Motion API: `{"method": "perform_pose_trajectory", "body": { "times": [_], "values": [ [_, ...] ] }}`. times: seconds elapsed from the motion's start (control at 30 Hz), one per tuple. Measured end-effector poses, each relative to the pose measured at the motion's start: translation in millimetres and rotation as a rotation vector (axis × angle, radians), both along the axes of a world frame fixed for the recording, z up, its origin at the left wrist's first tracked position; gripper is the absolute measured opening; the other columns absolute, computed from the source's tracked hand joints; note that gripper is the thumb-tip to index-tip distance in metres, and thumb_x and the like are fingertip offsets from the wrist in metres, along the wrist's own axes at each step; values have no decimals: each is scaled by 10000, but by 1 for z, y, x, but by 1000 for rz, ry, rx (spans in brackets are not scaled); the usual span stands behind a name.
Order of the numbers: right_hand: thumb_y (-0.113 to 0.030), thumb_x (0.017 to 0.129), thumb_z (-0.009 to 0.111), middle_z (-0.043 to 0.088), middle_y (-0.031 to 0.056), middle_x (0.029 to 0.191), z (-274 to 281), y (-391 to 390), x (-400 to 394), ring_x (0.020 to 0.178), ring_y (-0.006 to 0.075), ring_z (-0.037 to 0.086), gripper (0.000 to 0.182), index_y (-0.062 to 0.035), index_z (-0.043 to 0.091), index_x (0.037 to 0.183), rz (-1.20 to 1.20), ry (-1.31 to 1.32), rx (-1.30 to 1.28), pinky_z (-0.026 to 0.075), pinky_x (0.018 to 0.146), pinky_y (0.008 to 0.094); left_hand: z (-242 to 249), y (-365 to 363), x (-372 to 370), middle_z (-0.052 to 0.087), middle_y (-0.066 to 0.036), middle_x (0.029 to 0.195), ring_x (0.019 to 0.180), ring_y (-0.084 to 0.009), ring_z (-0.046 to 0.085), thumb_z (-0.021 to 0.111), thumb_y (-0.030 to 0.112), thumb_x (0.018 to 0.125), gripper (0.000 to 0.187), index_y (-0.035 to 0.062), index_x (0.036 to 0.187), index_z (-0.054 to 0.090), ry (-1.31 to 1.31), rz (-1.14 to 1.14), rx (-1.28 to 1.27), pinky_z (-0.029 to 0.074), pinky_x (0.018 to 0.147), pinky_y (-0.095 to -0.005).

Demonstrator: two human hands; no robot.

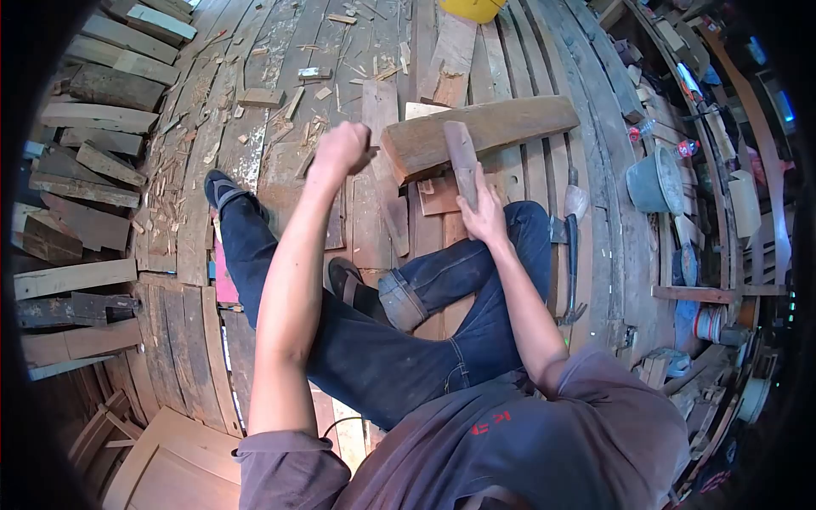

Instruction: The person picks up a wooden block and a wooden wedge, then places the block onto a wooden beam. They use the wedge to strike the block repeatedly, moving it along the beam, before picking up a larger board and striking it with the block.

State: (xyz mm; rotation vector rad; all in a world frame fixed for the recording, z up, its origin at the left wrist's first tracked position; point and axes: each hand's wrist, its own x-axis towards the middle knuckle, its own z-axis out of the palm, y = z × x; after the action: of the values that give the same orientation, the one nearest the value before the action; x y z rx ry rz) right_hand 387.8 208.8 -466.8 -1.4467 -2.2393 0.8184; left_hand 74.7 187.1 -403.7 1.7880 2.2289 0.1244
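Observation:
My left hand [340, 151] is raised in a fist left of a thick wooden block [501, 127]. A small dark part of something shows at its right edge; what it holds is too hidden to name. Held by my right hand [486, 211] is a narrow wooden piece [461, 157], whose upper end overlaps the block's front side. The block lies slanted across smaller boards, one a reddish flat piece [439, 195] under its near edge.
Wood chips and offcuts [262, 97] litter the plank floor at the upper left. Stacked boards [98, 117] line the left side. A hammer [573, 263] lies right of my knee, with a grey bucket [654, 181] beyond. A yellow container [473, 8] stands at the top.

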Motion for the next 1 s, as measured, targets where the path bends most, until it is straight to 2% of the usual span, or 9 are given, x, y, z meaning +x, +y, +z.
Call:
{"method": "perform_pose_trajectory", "body": {
  "times": [0.1, 0.17, 0.27, 0.37, 0.57, 0.7, 0.83, 0.9, 1.0],
  "values": [
    [-221, 865, 609, 440, 446, 1332, -23, -22, -29, 1222, 608, 455, 844, -123, 162, 1573, 57, 22, 76, 438, 1039, 515, 19, -2, -21, 710, -210, 901, 884, -380, 694, 712, 366, 859, 327, 41, 897, 708, -36, 132, 122, 557, 771, -471],
    [-238, 862, 615, 497, 436, 1268, -16, -35, -30, 1219, 587, 472, 862, -165, 151, 1584, 377, 66, 109, 448, 1027, 506, 26, -4, -24, 708, -214, 899, 885, -388, 690, 695, 384, 867, 355, 31, 901, 705, -39, 199, 189, 553, 768, -474],
    [-199, 851, 659, 608, 350, 1069, -12, 4, -14, 999, 481, 619, 788, -172, 297, 1551, 301, 81, 154, 491, 913, 515, 20, -6, -22, 703, -225, 903, 887, -393, 685, 672, 396, 879, 375, 23, 912, 703, -82, 190, 171, 549, 774, -482],
    [-234, 872, 635, 601, 374, 971, -19, 44, -15, 880, 507, 624, 801, -92, 243, 1556, -29, -15, 160, 514, 846, 530, 8, -8, -13, 701, -232, 911, 894, -395, 684, 659, 394, 885, 376, 24, 927, 708, -67, 83, 140, 545, 787, -489],
    [-213, 865, 659, 632, 298, 1068, 4, 25, -30, 1072, 452, 616, 733, -196, 350, 1529, 406, 16, 62, 491, 926, 492, 14, -4, -7, 700, -233, 933, 924, -403, 675, 655, 369, 887, 351, 30, 960, 712, -109, 67, 89, 537, 812, -494],
    [-251, 851, 661, 622, 348, 936, -29, 80, -7, 914, 473, 636, 781, -85, 312, 1529, -40, -17, 198, 513, 855, 509, 24, -16, -8, 699, -233, 945, 932, -402, 672, 647, 356, 894, 346, 26, 978, 707, -108, 47, 69, 534, 811, -486],
    [-236, 832, 666, 617, 366, 993, -25, 29, -34, 959, 519, 610, 791, -163, 317, 1538, 385, 193, 201, 502, 886, 519, 29, -12, -8, 701, -226, 947, 931, -404, 670, 641, 346, 900, 340, 24, 986, 705, -146, 18, 109, 534, 804, -476],
    [-200, 826, 682, 634, 314, 980, -14, 29, -23, 942, 445, 641, 809, -194, 312, 1545, 480, -10, 219, 508, 883, 485, 25, -14, -8, 702, -232, 942, 920, -398, 676, 646, 323, 901, 327, 12, 985, 702, -161, 8, 136, 536, 804, -466],
    [-199, 841, 684, 645, 292, 977, -36, 79, 8, 942, 435, 650, 781, -208, 329, 1538, 80, 9, 147, 519, 865, 482, 25, -21, -4, 709, -223, 951, 934, -372, 685, 656, 322, 906, 338, -7, 974, 695, -199, -5, 70, 539, 818, -447]
  ]
}}
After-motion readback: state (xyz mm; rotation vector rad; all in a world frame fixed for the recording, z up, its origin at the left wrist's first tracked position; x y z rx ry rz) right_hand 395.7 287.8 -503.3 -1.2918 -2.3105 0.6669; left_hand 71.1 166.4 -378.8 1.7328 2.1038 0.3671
